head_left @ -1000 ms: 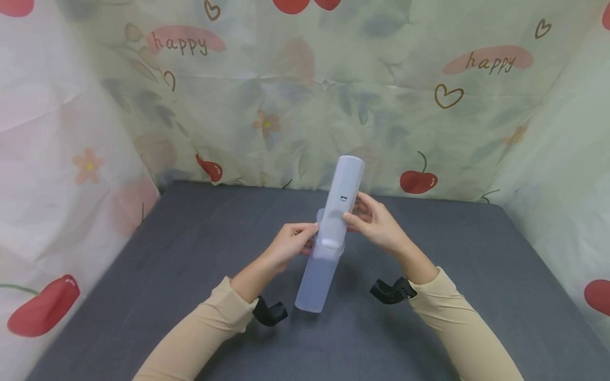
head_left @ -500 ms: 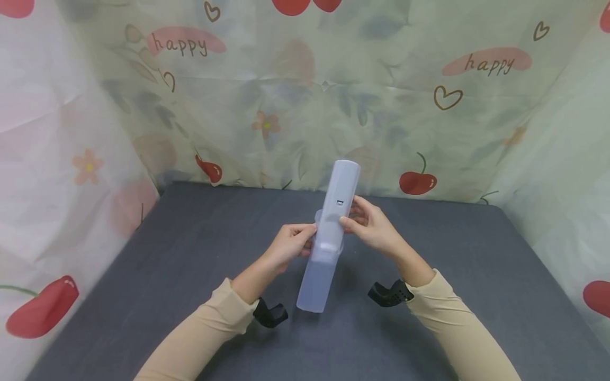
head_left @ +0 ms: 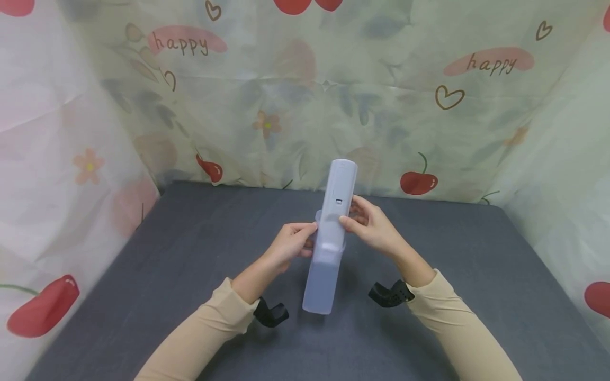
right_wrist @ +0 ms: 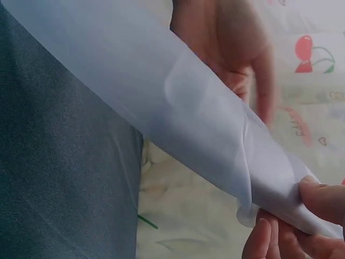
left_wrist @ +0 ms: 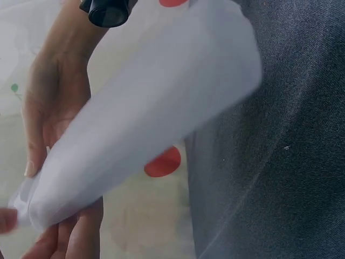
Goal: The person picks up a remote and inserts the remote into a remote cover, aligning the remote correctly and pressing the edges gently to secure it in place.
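Note:
A white tube-shaped device [head_left: 338, 198] with a small dark port stands tilted over the table, its lower end inside a translucent plastic sleeve [head_left: 321, 288]. My left hand [head_left: 289, 244] pinches the sleeve near its flared rim from the left. From the right, my right hand [head_left: 376, 225] grips the device above that rim, thumb in front and fingers behind. In the right wrist view, the sleeve's rim [right_wrist: 245, 162] wraps the device just ahead of the right thumb [right_wrist: 323, 197]. The sleeve's closed end [left_wrist: 232, 59] looms large and blurred in the left wrist view.
A dark grey table [head_left: 200, 296] lies under both hands. Patterned curtains [head_left: 286, 95] hang behind it and on both sides. Black camera mounts are strapped at the left wrist [head_left: 270, 313] and right wrist [head_left: 391, 294], near the sleeve's lower end.
The device and sleeve have swung a little more upright: the top has shifted left and slightly down, the sleeve's bottom right. My right hand has moved slightly down and left with the device.

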`<action>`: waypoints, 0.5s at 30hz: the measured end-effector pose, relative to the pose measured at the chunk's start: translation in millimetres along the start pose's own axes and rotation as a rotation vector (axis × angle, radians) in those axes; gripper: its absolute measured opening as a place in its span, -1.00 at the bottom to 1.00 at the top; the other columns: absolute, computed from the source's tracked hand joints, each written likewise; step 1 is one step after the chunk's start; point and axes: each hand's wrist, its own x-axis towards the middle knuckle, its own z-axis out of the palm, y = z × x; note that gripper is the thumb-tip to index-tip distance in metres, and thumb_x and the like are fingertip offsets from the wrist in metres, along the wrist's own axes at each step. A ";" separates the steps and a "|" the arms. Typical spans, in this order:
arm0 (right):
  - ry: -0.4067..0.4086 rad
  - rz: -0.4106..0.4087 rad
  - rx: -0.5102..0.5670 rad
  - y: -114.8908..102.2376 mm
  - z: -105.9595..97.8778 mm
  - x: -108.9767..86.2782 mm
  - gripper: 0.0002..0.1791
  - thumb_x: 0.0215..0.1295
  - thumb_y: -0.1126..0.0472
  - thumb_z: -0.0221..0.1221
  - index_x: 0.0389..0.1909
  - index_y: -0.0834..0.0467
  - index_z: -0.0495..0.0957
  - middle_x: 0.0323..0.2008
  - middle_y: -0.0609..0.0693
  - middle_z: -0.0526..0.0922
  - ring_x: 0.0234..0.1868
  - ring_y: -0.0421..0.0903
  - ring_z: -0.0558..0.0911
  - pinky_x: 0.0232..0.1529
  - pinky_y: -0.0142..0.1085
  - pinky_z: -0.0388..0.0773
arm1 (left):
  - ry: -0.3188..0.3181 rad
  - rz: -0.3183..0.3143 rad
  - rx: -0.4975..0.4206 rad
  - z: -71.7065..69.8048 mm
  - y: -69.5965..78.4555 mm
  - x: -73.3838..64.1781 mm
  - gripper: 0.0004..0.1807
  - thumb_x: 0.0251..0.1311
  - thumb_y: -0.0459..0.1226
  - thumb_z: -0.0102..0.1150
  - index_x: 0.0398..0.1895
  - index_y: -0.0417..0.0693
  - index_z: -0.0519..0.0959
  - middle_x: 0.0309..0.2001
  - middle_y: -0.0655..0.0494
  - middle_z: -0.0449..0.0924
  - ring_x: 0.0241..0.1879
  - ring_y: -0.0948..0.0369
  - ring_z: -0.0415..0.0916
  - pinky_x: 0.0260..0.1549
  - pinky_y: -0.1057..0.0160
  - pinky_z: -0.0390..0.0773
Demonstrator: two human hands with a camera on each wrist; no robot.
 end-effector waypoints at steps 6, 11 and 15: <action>0.041 -0.020 -0.050 0.7 3.6 -0.4 -0.40 0.30 0.29 0.12 0.33 0.25 0.18 -0.03 0.29 0.48 -0.28 -0.21 0.58 -0.20 -0.33 0.58 | -0.061 0.070 0.011 0.4 -2.2 0.1 -0.64 0.23 -0.18 0.14 -0.03 -0.25 0.57 -0.02 -0.17 0.62 -0.14 0.16 0.62 -0.15 0.09 0.62; 0.068 -0.004 -0.067 1.9 5.9 -1.5 -0.48 0.32 0.26 0.10 0.27 0.27 0.25 -0.08 0.27 0.49 -0.26 -0.19 0.58 -0.18 -0.26 0.59 | -0.055 0.100 0.019 0.7 -2.8 -0.8 -0.68 0.22 -0.21 0.17 -0.04 -0.21 0.54 -0.04 -0.14 0.64 -0.21 0.25 0.59 -0.18 0.12 0.63; 0.074 0.066 -0.044 6.5 7.0 -5.1 -0.63 0.36 0.22 0.05 0.08 0.36 0.38 -0.23 0.22 0.55 -0.36 -0.21 0.56 -0.23 -0.26 0.59 | -0.013 0.112 -0.014 0.2 -1.5 -0.8 -0.69 0.21 -0.22 0.17 -0.05 -0.21 0.53 -0.06 -0.16 0.64 -0.25 0.26 0.59 -0.25 0.17 0.63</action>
